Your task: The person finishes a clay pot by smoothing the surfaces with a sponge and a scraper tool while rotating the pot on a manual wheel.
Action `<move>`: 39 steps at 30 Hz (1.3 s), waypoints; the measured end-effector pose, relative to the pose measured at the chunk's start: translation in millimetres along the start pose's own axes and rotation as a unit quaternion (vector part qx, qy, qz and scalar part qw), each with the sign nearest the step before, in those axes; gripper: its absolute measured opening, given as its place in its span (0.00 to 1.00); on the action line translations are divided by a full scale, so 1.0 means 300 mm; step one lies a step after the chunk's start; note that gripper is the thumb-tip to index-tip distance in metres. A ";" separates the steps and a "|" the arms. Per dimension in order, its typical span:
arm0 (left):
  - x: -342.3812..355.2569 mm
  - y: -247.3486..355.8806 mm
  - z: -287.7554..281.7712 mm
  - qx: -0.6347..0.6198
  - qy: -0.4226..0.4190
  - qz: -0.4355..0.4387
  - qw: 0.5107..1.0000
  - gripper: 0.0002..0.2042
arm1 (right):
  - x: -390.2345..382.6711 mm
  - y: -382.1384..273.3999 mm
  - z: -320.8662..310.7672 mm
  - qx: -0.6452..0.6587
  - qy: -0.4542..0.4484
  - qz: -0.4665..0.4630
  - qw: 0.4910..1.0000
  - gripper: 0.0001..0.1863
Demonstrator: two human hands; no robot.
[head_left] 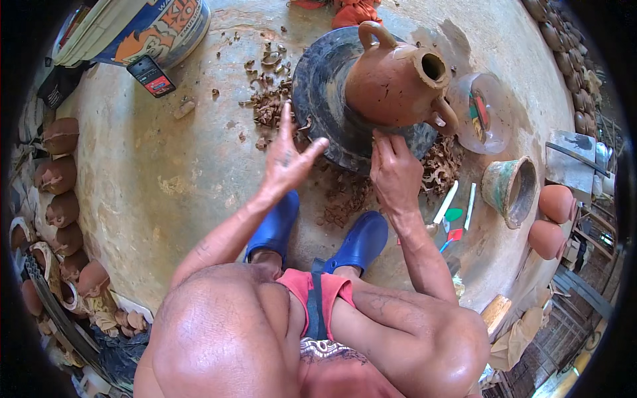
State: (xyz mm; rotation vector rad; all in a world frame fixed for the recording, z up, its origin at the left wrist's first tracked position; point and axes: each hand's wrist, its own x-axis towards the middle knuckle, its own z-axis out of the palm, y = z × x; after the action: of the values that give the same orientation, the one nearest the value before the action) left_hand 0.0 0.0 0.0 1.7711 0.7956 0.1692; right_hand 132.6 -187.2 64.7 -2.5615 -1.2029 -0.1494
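Note:
A brown clay jar with a narrow neck and two looped handles stands on a dark round turntable. My right hand is closed, its fingertips pinched together by the jar's lower side. Whatever those fingers may hold is hidden. My left hand is open at the turntable's near left edge, index finger stretched forward and thumb spread, holding nothing. Curled clay shavings lie around the turntable, with more on its near side between my hands.
To the right are a clear plastic tub with tools, a stained pot, slim tools and two clay pots. At the left stand a large bucket, a phone and a row of clay pots.

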 end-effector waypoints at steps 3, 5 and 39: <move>-0.022 -0.055 0.120 -0.089 0.029 0.001 0.996 0.64 | -0.004 0.043 -0.011 -0.012 0.008 -0.029 0.999 0.15; -0.003 -0.043 0.127 -0.127 0.019 0.018 0.992 0.65 | -0.018 0.084 -0.040 -0.035 -0.011 -0.045 0.998 0.15; 0.080 0.076 0.010 0.155 -0.223 0.393 0.879 0.12 | -0.032 0.222 -0.120 0.087 -0.001 -0.066 0.994 0.12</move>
State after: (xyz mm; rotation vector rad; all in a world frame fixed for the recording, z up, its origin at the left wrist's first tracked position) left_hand 29.4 8.7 12.7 2.2425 -0.2820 0.1590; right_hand 178.7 -245.7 81.4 -2.3349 -1.3249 -0.0678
